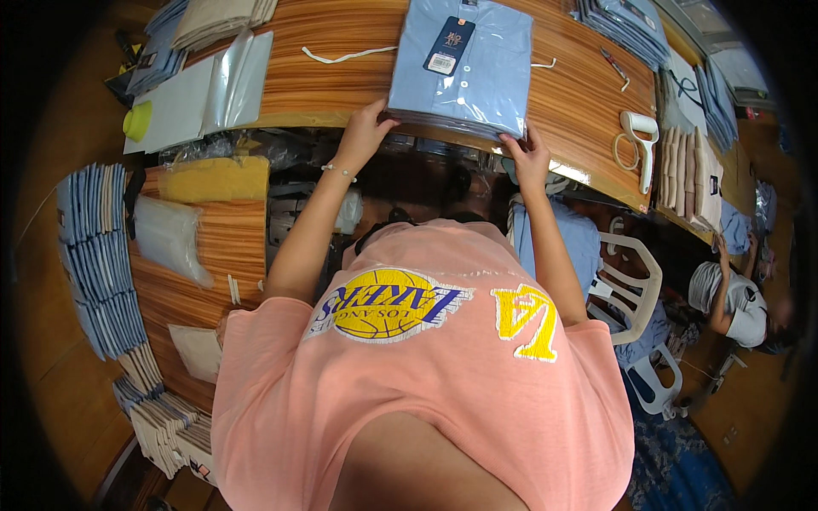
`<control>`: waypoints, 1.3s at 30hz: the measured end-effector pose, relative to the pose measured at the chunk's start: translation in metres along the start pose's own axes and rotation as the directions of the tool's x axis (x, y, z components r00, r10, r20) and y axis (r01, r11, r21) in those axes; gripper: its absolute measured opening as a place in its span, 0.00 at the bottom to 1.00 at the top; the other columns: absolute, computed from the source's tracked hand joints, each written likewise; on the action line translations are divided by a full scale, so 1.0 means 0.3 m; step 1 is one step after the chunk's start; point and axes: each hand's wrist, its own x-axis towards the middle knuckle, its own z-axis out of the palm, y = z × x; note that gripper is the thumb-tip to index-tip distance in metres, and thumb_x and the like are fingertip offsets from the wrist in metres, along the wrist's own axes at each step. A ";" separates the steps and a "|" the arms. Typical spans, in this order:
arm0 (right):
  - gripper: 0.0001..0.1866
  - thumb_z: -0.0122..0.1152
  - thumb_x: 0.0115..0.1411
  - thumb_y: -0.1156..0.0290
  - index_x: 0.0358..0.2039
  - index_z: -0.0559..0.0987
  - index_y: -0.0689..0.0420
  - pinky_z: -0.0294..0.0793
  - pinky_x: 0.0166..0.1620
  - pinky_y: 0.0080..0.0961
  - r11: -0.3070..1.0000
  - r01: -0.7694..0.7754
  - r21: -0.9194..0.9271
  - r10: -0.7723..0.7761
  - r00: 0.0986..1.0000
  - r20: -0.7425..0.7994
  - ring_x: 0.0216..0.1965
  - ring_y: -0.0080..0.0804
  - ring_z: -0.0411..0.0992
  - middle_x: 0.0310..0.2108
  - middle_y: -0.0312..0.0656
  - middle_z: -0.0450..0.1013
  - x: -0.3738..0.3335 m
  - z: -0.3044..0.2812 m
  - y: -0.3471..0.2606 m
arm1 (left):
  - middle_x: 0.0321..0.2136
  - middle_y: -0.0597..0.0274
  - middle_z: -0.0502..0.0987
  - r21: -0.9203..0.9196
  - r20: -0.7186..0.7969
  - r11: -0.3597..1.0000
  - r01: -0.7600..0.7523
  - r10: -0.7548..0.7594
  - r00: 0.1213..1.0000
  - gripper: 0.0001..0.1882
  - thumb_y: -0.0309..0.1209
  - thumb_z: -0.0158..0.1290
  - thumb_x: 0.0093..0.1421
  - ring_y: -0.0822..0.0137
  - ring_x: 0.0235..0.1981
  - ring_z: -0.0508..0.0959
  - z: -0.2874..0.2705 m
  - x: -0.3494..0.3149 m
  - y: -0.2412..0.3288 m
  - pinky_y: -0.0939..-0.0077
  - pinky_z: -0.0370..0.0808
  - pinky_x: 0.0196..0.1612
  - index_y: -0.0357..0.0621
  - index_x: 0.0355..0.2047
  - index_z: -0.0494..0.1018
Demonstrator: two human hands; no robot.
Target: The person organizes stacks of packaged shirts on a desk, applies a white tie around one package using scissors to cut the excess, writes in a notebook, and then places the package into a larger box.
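A stack of folded light-blue shirts in clear plastic bags [498, 64] lies at the front edge of the wooden table, straight ahead of me. The top shirt shows white buttons and a dark hang tag [448, 46]. My left hand [366, 136] grips the near left corner, its thumb on the front edge and its fingers along the side. At the near right corner my right hand [530, 158] holds on in the same way, thumb pressed at the front edge. Part of the fingers of both hands is hidden by the stack.
White cords [348, 56] lie beside the stack. At right are a white tape dispenser [641, 140], small snips [613, 66] and folded beige garments [686, 175]. Clear bags [240, 81] lie at left. Garment piles [94, 255] line a side table. Another person [733, 294] is at far right.
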 end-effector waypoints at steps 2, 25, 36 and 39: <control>0.27 0.67 0.46 0.73 0.47 0.70 0.66 0.68 0.39 0.17 0.999 -0.027 0.041 0.026 1.000 0.004 0.35 0.22 0.69 0.35 0.42 0.73 0.006 -0.005 0.007 | 0.31 0.48 0.76 -0.021 0.035 0.998 0.053 -0.052 0.998 0.16 0.23 0.54 0.50 0.59 0.33 0.77 -0.012 0.001 0.028 0.73 0.72 0.34 0.33 0.41 0.69; 0.13 0.52 0.55 0.71 0.41 0.75 0.58 0.65 0.48 0.31 0.801 0.315 -0.509 -0.253 0.949 0.189 0.45 0.42 0.68 0.42 0.48 0.71 0.412 -0.173 -0.027 | 0.41 0.53 0.72 0.139 -0.187 0.990 -0.001 0.028 0.982 0.13 0.21 0.48 0.54 0.62 0.44 0.71 -0.162 0.324 -0.059 0.74 0.67 0.46 0.39 0.41 0.72; 0.03 0.54 0.50 0.73 0.26 0.73 0.57 0.62 0.41 0.36 0.581 0.447 -0.680 0.031 0.823 0.567 0.39 0.40 0.66 0.31 0.41 0.70 0.469 -0.283 -0.015 | 0.27 0.64 0.74 0.449 0.080 0.888 0.097 -0.148 0.986 0.03 0.29 0.53 0.51 0.63 0.35 0.70 -0.183 0.404 -0.107 0.68 0.59 0.42 0.44 0.25 0.74; 0.02 0.53 0.51 0.73 0.24 0.73 0.57 0.62 0.41 0.36 0.563 0.462 -0.685 0.085 0.793 0.604 0.38 0.41 0.67 0.30 0.40 0.71 0.502 -0.295 -0.055 | 0.27 0.62 0.75 0.502 0.161 0.851 -0.154 0.083 0.983 0.04 0.27 0.53 0.51 0.62 0.35 0.71 -0.206 0.413 -0.112 0.69 0.62 0.42 0.40 0.26 0.75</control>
